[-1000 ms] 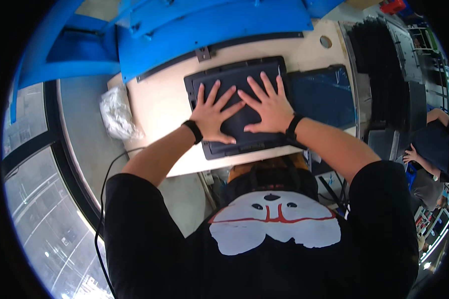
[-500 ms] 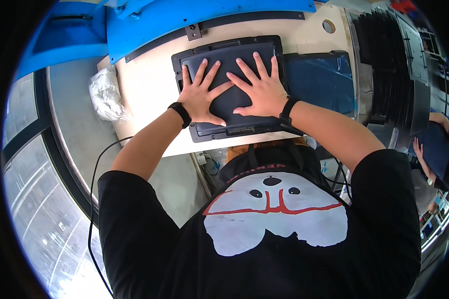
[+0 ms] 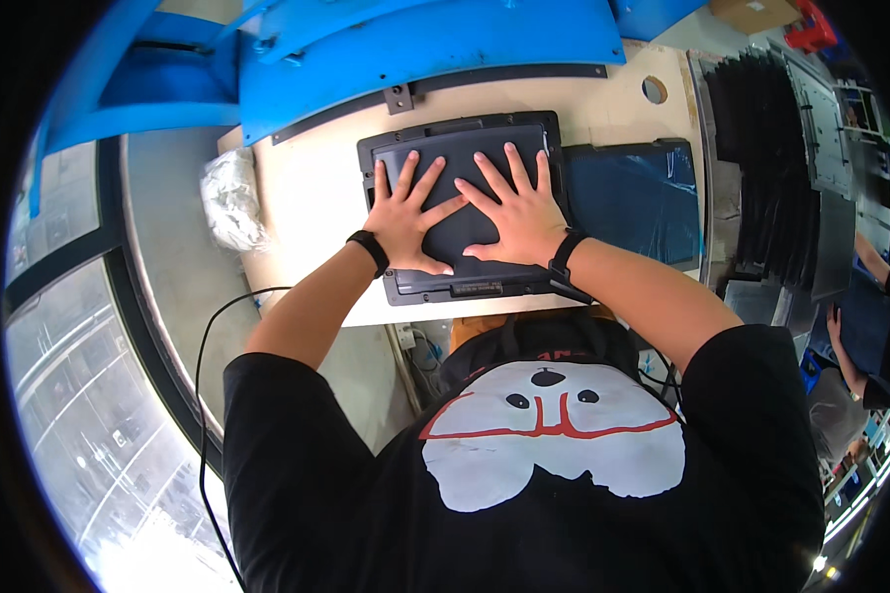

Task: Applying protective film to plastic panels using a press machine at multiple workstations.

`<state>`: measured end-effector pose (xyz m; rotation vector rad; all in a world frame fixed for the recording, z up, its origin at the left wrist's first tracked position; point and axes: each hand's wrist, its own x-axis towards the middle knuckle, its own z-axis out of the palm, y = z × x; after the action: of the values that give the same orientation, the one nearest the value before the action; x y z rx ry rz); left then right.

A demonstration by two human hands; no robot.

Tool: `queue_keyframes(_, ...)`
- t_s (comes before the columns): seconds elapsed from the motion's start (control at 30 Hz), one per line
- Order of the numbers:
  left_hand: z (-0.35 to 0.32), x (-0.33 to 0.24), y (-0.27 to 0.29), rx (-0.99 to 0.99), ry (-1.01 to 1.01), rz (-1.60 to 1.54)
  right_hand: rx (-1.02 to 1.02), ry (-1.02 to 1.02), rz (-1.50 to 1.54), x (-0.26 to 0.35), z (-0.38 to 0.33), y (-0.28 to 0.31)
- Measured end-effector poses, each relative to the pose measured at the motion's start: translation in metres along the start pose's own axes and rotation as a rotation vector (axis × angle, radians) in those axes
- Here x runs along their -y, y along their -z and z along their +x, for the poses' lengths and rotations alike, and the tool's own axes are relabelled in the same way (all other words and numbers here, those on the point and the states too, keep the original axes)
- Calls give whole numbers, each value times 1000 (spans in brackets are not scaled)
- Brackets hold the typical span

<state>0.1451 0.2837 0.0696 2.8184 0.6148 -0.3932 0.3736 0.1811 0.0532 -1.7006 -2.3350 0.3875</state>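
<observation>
My left hand [image 3: 402,225] rests palm down on the left part of a smooth dark panel [image 3: 454,235], fingers spread. On its right part my right hand [image 3: 526,225] lies just as flat, its fingers apart too. The two index fingertips nearly meet near the middle. Around the panel runs a black frame [image 3: 435,295] with holes along its rim, lying on a pale wooden worktop [image 3: 311,227]. Both wrists wear black bands. Part of the panel is hidden under my palms.
Right of the frame lies a dark panel with bluish film [image 3: 628,203]. Crumpled clear plastic [image 3: 232,203] sits at the worktop's left edge. Blue machinery [image 3: 435,59] spans the back. Dark sheets [image 3: 766,178] stand stacked at right, a co-worker's hand [image 3: 835,324] beyond. A black cable [image 3: 206,366] hangs at left.
The whole view has shifted, so the worktop, frame and hands sit lower in the picture. Both hands stay spread in about the same places on the panel.
</observation>
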Motion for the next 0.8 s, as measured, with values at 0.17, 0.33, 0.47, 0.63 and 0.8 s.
queue_keyframes(0.17, -7, -7, 6, -20, 13, 54, -21, 6, -72, 5, -3, -3)
queue_keyframes(0.33, -56, 6, 5, -604, 123, -179, 11, 38, -165, 19, 3, 14)
queue_keyframes(0.47, -165, 17, -20, -973, 531, -728, -84, -27, -40, 34, -13, 65)
queue_keyframes(0.63, -308, -28, -132, -812, 983, -946, -101, -201, 44, 67, -54, 72)
queue_keyframes(0.8, -380, -119, -307, -179, 1076, -1318, 34, -190, -9, 93, -55, 26)
